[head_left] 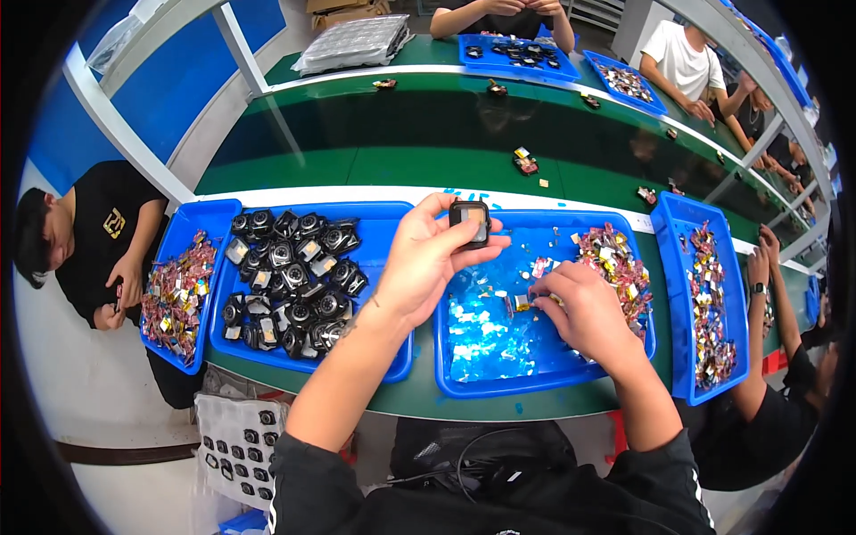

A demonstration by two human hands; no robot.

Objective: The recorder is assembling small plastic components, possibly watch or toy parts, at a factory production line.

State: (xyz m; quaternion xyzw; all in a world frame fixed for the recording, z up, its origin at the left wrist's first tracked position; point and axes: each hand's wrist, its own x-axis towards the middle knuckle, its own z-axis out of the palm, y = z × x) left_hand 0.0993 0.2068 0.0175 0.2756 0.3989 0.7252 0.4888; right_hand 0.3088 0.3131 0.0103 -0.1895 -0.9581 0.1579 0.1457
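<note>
Left hand (426,260): fingers (481,256) clamped on black case (478,215), up over middle tray (499,389)'s far edge. Right hand (587,308): fingers pinched on small part (521,303), inside that tray, left of parts pile (615,263). Tray's left half mostly bare, room there. Case tray (382,245) crowded. Worktop (464,407) edge just nearside.

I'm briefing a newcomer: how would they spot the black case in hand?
On the near green bench sits a blue tray heaped with black pieces. Right of it, the left hand holds the black case. Those pieces lie piled; this one is held aloft.
</note>
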